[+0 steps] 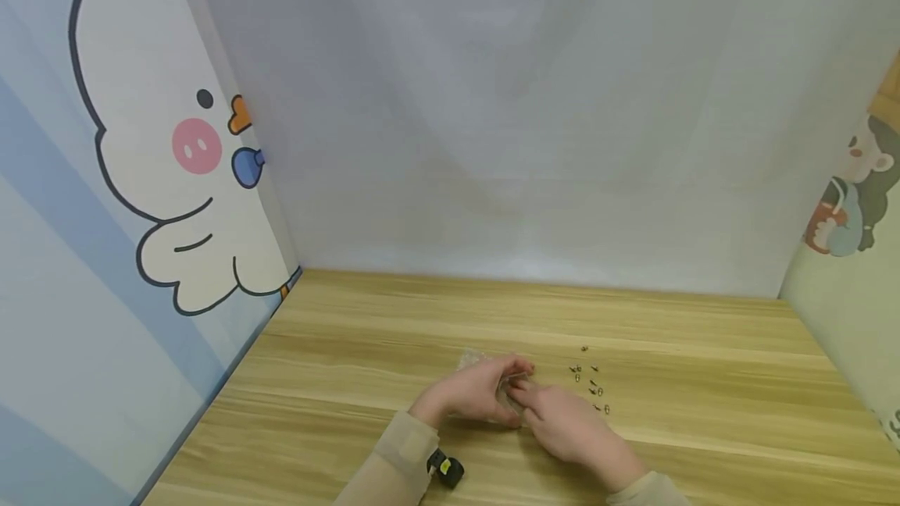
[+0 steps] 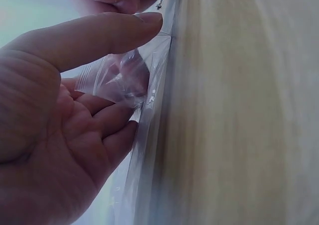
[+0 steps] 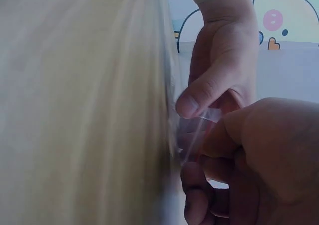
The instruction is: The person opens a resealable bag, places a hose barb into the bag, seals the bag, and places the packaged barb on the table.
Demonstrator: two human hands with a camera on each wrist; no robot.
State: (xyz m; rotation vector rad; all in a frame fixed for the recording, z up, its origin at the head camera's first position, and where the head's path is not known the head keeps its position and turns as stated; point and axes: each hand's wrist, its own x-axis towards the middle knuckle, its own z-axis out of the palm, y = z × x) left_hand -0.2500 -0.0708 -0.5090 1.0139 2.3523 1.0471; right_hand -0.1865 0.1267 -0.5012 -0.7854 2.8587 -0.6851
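Observation:
A clear plastic zip bag [image 2: 117,80] lies low over the table, its mouth spread within my left hand [image 1: 481,389]. The left thumb [image 2: 109,36] stretches along one side of it, and the left fingers [image 2: 112,118] curve behind the other. My right hand [image 1: 566,424] meets it from the right, fingers bent at the bag's mouth. In the right wrist view, the bag's edge with a red line [image 3: 209,130] runs by the right fingers [image 3: 222,140], which grip there. The right fingertips are partly hidden by plastic. Several small metal pieces [image 1: 593,383] lie scattered right of the hands.
A small black device with a yellow mark [image 1: 446,468] sits by the left sleeve [image 1: 404,443]. More clear plastic [image 1: 469,358] shows beyond the left hand. The wood-grain table [image 1: 703,381] ends at a pale back curtain [image 1: 534,139], with printed panels at both sides.

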